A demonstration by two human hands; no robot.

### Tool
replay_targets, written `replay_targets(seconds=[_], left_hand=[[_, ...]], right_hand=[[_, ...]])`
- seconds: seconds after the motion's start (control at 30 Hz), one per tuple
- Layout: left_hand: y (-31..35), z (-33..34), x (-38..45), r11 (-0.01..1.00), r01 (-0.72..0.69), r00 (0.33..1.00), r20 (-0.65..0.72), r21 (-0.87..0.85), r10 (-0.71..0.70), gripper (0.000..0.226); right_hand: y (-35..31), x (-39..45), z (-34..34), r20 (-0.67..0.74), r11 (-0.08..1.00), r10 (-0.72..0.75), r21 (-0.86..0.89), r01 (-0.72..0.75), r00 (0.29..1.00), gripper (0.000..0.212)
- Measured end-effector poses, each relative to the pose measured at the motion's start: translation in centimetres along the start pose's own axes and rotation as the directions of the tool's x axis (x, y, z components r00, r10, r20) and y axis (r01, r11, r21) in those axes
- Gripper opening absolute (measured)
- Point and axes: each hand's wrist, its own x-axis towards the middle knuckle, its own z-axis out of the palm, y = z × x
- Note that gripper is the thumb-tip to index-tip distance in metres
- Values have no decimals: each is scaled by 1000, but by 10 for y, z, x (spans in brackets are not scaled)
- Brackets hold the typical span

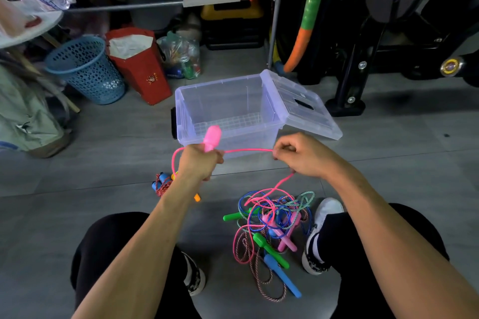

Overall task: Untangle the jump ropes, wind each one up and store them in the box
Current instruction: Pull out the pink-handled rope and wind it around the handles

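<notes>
Pink jump rope (248, 150): handle gripped upright in left hand (199, 163), cord running rightward to pinching right hand (300, 155), remainder trailing down into floor tangle (272, 217).

Pink handle (212, 137): lower part hidden inside left hand (199, 163). Pink cord (248, 150): end lost within curled fingers of right hand (300, 156). Wound rope with blue handles (162, 184): partly hidden behind left forearm; orange piece (197, 197) beside it too small to identify. Tangled ropes (269, 225): individual cords impossible to trace through the knot. Both forearms cut off at bottom edge. Clutter along far wall dark, blurred.
</notes>
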Motion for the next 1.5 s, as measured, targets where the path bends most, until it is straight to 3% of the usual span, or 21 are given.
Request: replay_targets(seconds=[0.07, 0.2, 0.27, 0.37, 0.47, 0.57, 0.6, 0.67, 0.73, 0.9, 0.97, 1.07, 1.2, 1.3, 1.37, 1.43, 1.5], left_hand=[[3, 8, -5, 996, -68, 994, 87, 52, 63, 17], [20, 14, -22, 977, -79, 915, 375, -200, 151, 29], [26, 12, -30, 976, -114, 867, 462, -186, 189, 26], [28, 10, -31, 971, -174, 908, 356, -162, 222, 18], [28, 3, -22, 911, -143, 966, 145, -387, 213, 15], [27, -10, -8, 850, -34, 997, 42, -525, 66, 12], [25, -13, -4, 895, -22, 999, 33, -446, 41, 9], [20, -12, -4, 990, -65, 997, 19, -126, 68, 4], [20, -6, -13, 991, -134, 990, 42, -6, 134, 9], [29, 8, -33, 971, -212, 892, 383, -110, 238, 37], [30, 7, -38, 960, -267, 853, 444, -81, 274, 33], [30, 6, -40, 943, -325, 843, 432, -67, 321, 24], [29, 4, -31, 909, -223, 939, 172, -352, 297, 26], [31, -4, -22, 862, -167, 982, -1, -479, 190, 23], [28, -7, -15, 917, -108, 994, -24, -383, 108, 18], [22, -8, -12, 993, -112, 994, 1, -39, 113, 13], [17, -5, -18, 929, -245, 970, 68, 277, 235, 12]], right_hand=[[-2, 0, 2, -33, 997, -69, 30, 70, 997, 16], [-13, 1, 8, -83, 984, -170, 37, 173, 982, 18], [-19, 1, 11, -118, 978, -192, 59, 200, 974, 17], [-21, 0, 9, -139, 982, -155, 86, 168, 978, 22], [-13, 0, 0, -112, 999, -30, -20, 28, 993, 27], [-3, -3, -12, -103, 990, 67, -118, -79, 992, 28], [-2, -4, -14, -105, 993, 69, -88, -78, 992, 25], [-2, -7, -15, -122, 999, 27, 31, -23, 992, 24], [-6, -9, -11, -140, 992, -62, 100, 76, 988, 24], [-20, -9, 6, -108, 969, -196, 132, 209, 975, 30], [-23, -8, 8, -105, 965, -205, 142, 219, 973, 29], [-23, -8, 9, -95, 969, -189, 146, 202, 977, 23], [-19, -9, 2, -40, 972, -85, 218, 92, 996, 23], [-11, -8, -4, -38, 988, -22, 154, 27, 999, 25], [-4, -5, -7, -100, 996, -37, 72, 45, 994, 24], [-1, -6, -9, -167, 995, -93, 18, 97, 982, 24], [-3, -8, -8, -185, 986, -162, -4, 164, 969, 24]])
